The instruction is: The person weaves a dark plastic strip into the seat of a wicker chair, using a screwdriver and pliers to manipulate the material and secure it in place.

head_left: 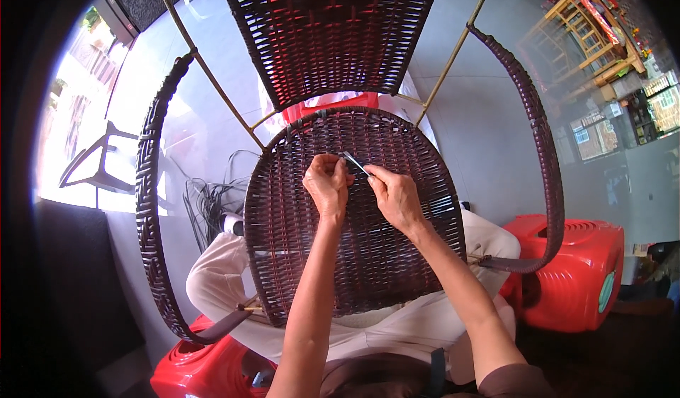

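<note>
A chair with a dark brown woven seat (386,270) stands before me, its woven backrest (333,29) rising at the far side. My right hand (398,201) grips a slim tool with a pale metal shaft (356,163), pointing up and left over the seat. Just left of it, my left hand (328,187) is closed in a pinch near the tool's tip. Whatever those fingers hold is too small or hidden to make out. Both hands are over the far half of the seat.
Wrapped armrests curve round the left (147,206) and right (547,157). Loose dark strips (205,203) lie on the floor at left. Red plastic stools stand at lower right (577,277) and lower left (188,370). Wooden furniture (588,36) is at far right.
</note>
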A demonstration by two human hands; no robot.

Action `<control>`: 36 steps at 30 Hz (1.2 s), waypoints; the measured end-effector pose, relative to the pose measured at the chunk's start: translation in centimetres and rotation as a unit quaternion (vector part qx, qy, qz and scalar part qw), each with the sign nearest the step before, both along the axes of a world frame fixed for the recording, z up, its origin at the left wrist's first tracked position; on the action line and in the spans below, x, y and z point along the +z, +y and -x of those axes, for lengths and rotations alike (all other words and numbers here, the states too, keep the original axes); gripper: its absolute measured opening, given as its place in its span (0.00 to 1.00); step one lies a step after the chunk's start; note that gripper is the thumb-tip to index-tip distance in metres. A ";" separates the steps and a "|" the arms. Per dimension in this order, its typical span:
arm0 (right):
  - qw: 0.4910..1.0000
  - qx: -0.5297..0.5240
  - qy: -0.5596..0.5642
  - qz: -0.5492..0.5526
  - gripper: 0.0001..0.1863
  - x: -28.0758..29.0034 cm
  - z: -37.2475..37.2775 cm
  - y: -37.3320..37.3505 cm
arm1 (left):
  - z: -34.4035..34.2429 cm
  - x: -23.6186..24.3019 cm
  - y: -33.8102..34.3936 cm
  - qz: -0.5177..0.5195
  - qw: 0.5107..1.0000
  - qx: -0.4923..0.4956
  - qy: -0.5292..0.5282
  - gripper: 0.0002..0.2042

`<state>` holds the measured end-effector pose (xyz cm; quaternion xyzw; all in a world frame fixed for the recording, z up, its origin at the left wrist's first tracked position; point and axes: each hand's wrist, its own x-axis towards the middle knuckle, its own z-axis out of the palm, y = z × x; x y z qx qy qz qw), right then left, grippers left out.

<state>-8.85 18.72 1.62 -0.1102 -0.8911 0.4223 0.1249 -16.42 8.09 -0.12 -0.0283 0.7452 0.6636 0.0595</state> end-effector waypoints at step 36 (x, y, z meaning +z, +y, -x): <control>0.985 -0.037 0.114 -0.126 0.14 -3.0 -1.2 -2.0 | -0.3 1.2 -1.2 0.005 0.994 -0.005 -0.109 0.07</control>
